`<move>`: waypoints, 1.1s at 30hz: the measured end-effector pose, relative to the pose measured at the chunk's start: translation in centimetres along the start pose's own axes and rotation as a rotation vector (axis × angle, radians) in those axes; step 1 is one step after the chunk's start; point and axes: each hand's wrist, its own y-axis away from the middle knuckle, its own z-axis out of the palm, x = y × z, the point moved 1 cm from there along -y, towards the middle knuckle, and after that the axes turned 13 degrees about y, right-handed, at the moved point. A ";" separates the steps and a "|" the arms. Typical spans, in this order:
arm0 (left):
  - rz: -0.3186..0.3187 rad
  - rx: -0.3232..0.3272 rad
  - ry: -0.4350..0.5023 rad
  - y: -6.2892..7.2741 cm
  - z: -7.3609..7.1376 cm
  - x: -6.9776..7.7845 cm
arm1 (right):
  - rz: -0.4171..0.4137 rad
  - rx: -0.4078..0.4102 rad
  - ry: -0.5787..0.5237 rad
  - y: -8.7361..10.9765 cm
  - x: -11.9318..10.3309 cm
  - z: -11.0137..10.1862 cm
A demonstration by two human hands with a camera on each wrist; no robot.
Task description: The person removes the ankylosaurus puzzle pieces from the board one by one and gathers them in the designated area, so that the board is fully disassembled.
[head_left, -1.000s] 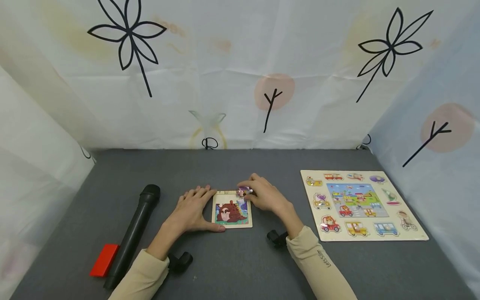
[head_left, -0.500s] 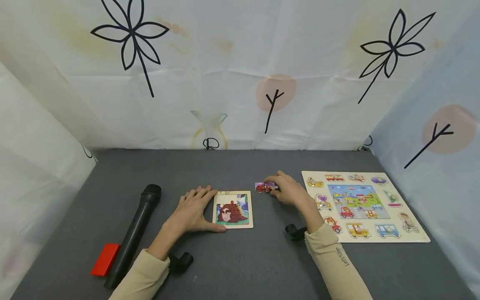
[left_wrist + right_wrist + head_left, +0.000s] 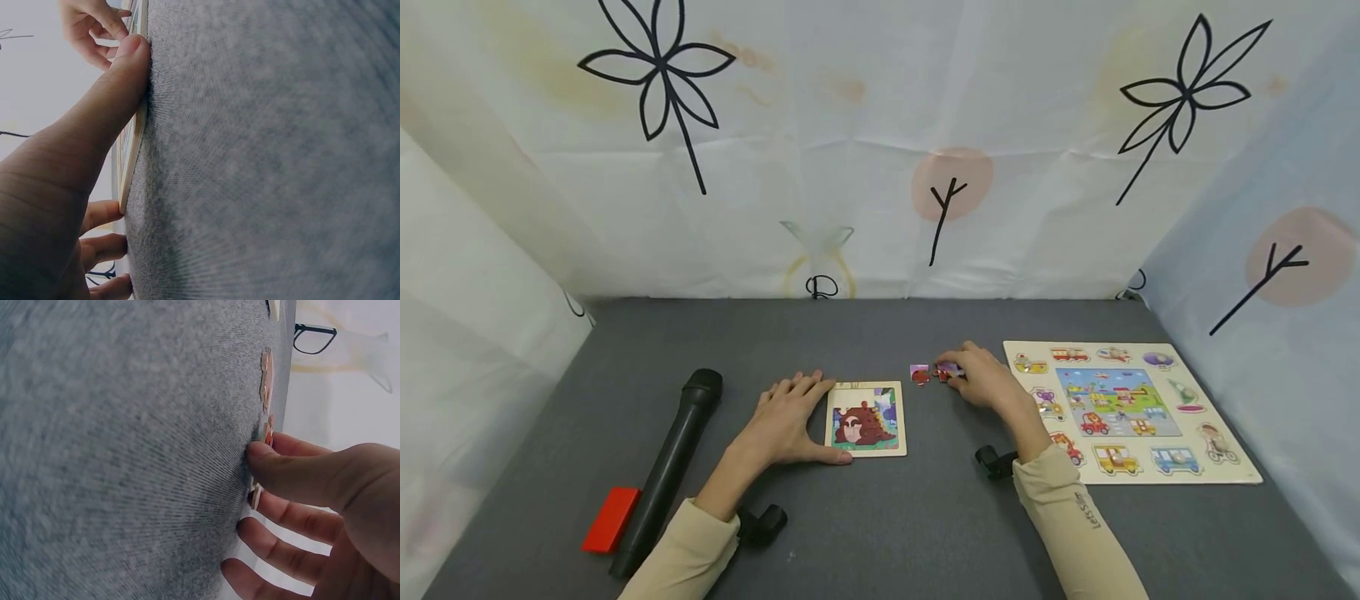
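Note:
A small square jigsaw puzzle (image 3: 865, 450) with a wooden frame lies on the table, showing a brown dinosaur-like figure; the upper left of its picture area is pale and bare. My left hand (image 3: 786, 421) holds the frame at its left side, thumb at the near edge and index finger at the far corner. To the right of the frame, my right hand (image 3: 981, 379) pinches a purple and red puzzle piece (image 3: 946, 372) low at the table between thumb and index finger. Beside it lies another puzzle piece (image 3: 919, 374), also purple and red.
On the right lies a large wooden vehicle puzzle board (image 3: 1120, 467), partly behind the right forearm. A black microphone (image 3: 666, 467) and a red block (image 3: 611, 521) lie at the left. A patterned white cloth (image 3: 865, 167) closes off the back and sides.
My right hand has moved right from the frame's far right corner, bringing purple pieces onto the table. A small gap has opened between the two pieces. The left hand stays on the frame.

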 end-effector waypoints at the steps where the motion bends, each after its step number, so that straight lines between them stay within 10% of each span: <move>1: -0.001 0.001 0.000 0.0 0.0 0.0 | 0.006 -0.001 0.002 0.0 0.0 0.1; 33: -0.007 -0.006 0.003 -0.1 0.0 0.0 | -0.019 0.023 -0.027 0.0 0.5 0.2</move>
